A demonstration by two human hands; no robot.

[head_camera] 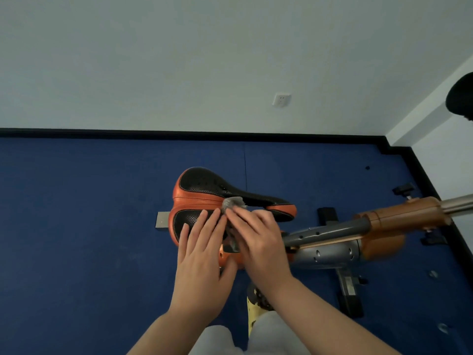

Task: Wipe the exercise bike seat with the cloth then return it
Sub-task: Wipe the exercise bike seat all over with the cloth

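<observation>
On bike seat [204,190]: right hand [258,242] presses cloth [231,204]; left hand [202,257] flat, grip spread.

Below me, a deep blue floor [89,201] runs to a black baseboard [179,134] under a pale wall [179,60], where a white socket [281,99] sits alone. A small grey plate [161,219] lies flat on the blue. My light grey trousers [217,339] fill the bottom edge (a yellow shoe [253,311] shows between them). A dark rounded shape [460,96] intrudes at far right.
</observation>
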